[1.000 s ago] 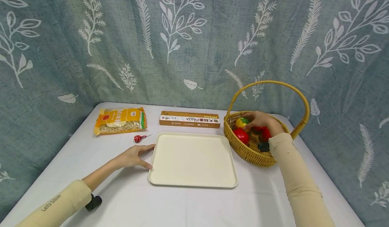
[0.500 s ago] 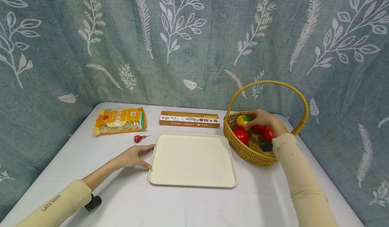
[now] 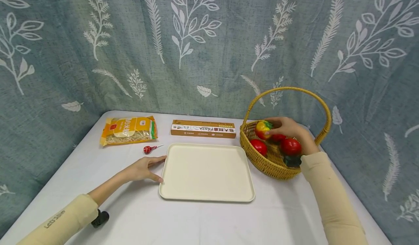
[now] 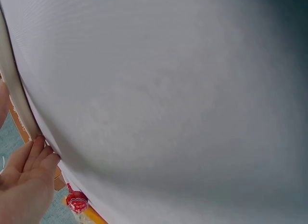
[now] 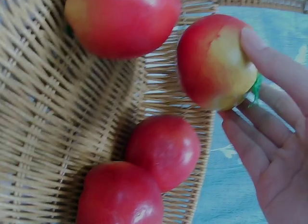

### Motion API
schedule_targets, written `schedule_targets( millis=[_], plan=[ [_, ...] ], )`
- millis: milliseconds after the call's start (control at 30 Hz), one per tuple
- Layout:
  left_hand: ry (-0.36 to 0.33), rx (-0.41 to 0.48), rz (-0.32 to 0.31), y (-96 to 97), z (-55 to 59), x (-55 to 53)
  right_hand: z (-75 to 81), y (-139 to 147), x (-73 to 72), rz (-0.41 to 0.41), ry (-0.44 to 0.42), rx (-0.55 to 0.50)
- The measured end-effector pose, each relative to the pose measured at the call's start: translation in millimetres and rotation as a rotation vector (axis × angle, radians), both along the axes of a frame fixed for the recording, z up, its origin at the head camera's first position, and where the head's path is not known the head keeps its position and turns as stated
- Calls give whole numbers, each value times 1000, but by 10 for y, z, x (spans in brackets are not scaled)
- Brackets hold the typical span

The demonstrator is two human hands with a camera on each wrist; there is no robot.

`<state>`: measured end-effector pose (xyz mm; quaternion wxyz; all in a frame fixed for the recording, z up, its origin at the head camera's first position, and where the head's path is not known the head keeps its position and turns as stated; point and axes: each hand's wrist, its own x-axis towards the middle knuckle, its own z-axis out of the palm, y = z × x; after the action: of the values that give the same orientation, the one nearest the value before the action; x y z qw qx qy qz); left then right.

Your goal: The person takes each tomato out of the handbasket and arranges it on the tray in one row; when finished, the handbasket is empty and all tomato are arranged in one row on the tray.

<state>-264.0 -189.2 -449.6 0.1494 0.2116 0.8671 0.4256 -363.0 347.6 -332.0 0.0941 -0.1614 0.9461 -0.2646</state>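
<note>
In the head view my right hand (image 3: pixel 288 127) is over the back of the wicker basket (image 3: pixel 274 168). Its thumb and fingers grip a red-and-yellow tomato (image 3: pixel 263 130) with green leaves at the stem; in the right wrist view this tomato (image 5: pixel 211 60) is at the basket's rim, pinched from one side. Several red fruits, among them one red fruit (image 3: pixel 258 147) at the front left, lie in the basket. My left hand (image 3: pixel 142 169) rests at the left edge of a cream tray (image 3: pixel 207 174), thumb and fingers spread along the rim. Nothing lies on the tray.
Behind the tray stands a long pasta box (image 3: pixel 203 129). A yellow noodle packet (image 3: pixel 128 130) and a red lollipop (image 3: pixel 148 149) lie at the back left. The basket's tall handle (image 3: pixel 291 88) arches over the right hand's area. A patterned curtain (image 3: pixel 131 55) encloses the table.
The right hand has tipped and slightly lifted the red-and-yellow tomato, its wrist shifting right and uncovering more of the red fruit beneath. The left hand and the tray stay in place.
</note>
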Motion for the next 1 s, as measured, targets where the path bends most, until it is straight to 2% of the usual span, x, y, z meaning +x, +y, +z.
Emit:
schedule_targets(
  millis=[267, 433, 600, 833, 1000],
  plan=[
    [7, -25, -12, -6, 1, -12, 67, 40, 252, -70, 29, -28],
    [13, -30, -16, -14, 3, -14, 49, 17, 425, -106, 134, 60],
    [8, -31, -14, -10, 3, -24, -1, -49, 568, -74, 234, -8],
    [-9, -45, 14, -21, 7, -18, -37, -194, 713, -134, 210, -62],
    [-6, -43, 8, -13, -1, -11, -59, -248, 797, -126, 232, -113]
  ],
)
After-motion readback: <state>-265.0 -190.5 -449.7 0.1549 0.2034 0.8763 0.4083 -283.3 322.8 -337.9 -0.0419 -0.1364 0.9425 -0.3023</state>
